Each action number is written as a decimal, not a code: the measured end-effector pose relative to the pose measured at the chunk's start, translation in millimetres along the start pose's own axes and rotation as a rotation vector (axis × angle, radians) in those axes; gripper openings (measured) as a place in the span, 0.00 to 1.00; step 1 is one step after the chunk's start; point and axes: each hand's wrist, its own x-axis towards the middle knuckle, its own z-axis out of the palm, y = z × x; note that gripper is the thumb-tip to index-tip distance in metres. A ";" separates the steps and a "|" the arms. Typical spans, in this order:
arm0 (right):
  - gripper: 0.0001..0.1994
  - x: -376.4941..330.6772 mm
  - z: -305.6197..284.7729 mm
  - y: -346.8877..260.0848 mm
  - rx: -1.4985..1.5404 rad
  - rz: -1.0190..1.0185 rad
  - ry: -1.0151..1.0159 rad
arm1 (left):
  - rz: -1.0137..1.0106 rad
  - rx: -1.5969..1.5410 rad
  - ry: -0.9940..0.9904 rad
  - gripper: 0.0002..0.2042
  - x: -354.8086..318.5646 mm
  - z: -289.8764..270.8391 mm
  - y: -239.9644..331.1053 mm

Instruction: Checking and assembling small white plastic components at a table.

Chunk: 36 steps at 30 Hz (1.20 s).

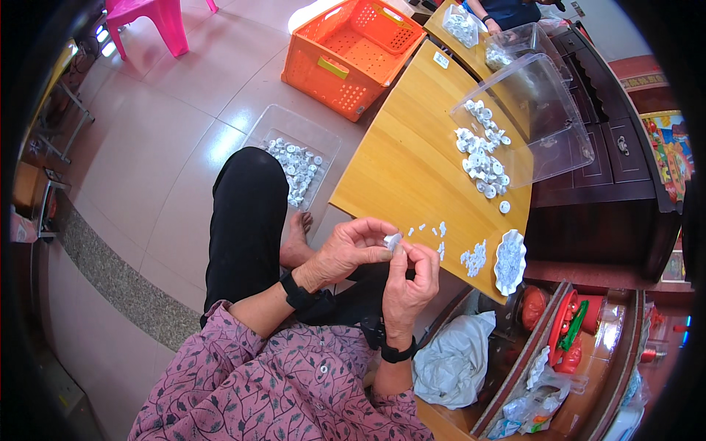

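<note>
A small white plastic piece (393, 240) is pinched between the fingertips of my left hand (351, 252), above my lap by the table edge. My right hand (410, 283) meets it from the right, thumb and forefinger closed at the same piece; anything smaller between them is hidden. Just beyond my hands, several tiny white bits (442, 229) lie on the wooden table (397, 140), with a larger cluster of them (474, 258) to the right. A scalloped white dish (510, 262) of tiny pale parts stands at the table's corner. Farther back lie round white plastic pieces (485, 165), heaped at a tipped clear bin (562, 121).
A clear tub (298, 165) of white pieces sits on the floor beyond my knee, near an orange crate (353, 55). Another person's hand (492, 26) is at the far table. Dark drawers (625, 147) border the right; a white plastic bag (456, 360) lies lower right.
</note>
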 end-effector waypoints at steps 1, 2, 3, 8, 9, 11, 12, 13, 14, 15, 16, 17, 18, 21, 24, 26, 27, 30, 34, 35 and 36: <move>0.04 -0.2 -0.4 -0.4 0.001 0.011 -0.004 | 0.006 0.007 -0.003 0.19 -0.2 0.1 0.0; 0.04 -0.1 -0.4 -0.8 -0.002 0.006 -0.006 | 0.011 0.015 -0.006 0.19 -0.3 0.2 0.2; 0.03 0.1 -0.5 -1.2 -0.004 0.001 -0.005 | 0.016 0.029 -0.008 0.19 -0.4 0.4 0.6; 0.03 1.1 -3.3 -5.0 -0.003 0.015 -0.029 | 0.044 0.114 -0.003 0.19 -1.0 2.3 4.5; 0.03 1.6 -4.1 -5.4 0.010 0.023 -0.032 | 0.039 0.123 -0.007 0.18 -1.2 2.5 5.5; 0.03 2.3 -5.1 -5.7 0.033 0.034 -0.041 | 0.035 0.134 -0.015 0.18 -2.1 2.1 8.0; 0.03 2.6 -5.8 -5.5 0.042 0.038 -0.047 | 0.021 0.166 -0.019 0.18 -2.5 1.4 9.3; 0.03 2.8 -6.6 -5.1 0.051 0.042 -0.052 | 0.007 0.198 -0.025 0.18 -3.0 0.5 10.5; 0.03 3.1 -7.4 -4.3 0.037 0.029 -0.061 | 0.002 0.229 -0.033 0.18 -3.4 -0.4 11.4; 0.03 3.4 -7.9 -3.3 0.023 0.017 -0.070 | -0.004 0.251 -0.030 0.18 -3.6 -1.3 12.0; 0.02 3.5 -8.6 -2.4 0.012 0.005 -0.076 | 0.000 0.271 -0.031 0.18 -3.8 -2.0 12.3; 0.03 3.4 -9.2 -1.5 0.004 -0.015 -0.089 | 0.022 0.285 -0.040 0.18 -4.0 -2.3 12.1; 0.04 3.1 -9.9 -0.8 -0.003 -0.035 -0.099 | 0.003 0.267 -0.022 0.18 -3.7 -2.2 11.4; 0.05 -0.2 -9.1 -0.5 0.096 0.075 -0.093 | 0.001 0.196 0.005 0.18 -2.5 -0.6 8.8; 0.06 -1.1 -8.8 0.2 0.147 0.154 -0.101 | -0.008 0.140 0.026 0.18 -2.4 1.0 7.9; 0.06 -0.6 -9.4 0.5 0.147 0.158 -0.109 | -0.011 0.110 0.029 0.18 -2.7 1.2 7.9; 0.06 -0.2 -9.5 0.6 0.150 0.154 -0.108 | -0.019 0.114 0.034 0.18 -2.7 1.1 7.8; 0.04 2.3 -11.8 -0.4 0.102 0.125 -0.115 | -0.028 0.127 0.023 0.18 -2.2 -0.6 7.5; 0.03 5.8 -12.4 -2.7 0.077 0.093 -0.131 | -0.017 0.163 0.012 0.18 -1.9 -2.1 6.5; 0.03 6.2 -12.1 -3.2 0.067 0.086 -0.136 | -0.001 0.168 0.017 0.18 -2.2 -1.6 5.9; 0.03 6.4 -11.7 -3.3 0.061 0.084 -0.141 | -0.001 0.170 0.019 0.18 -2.3 -1.6 5.8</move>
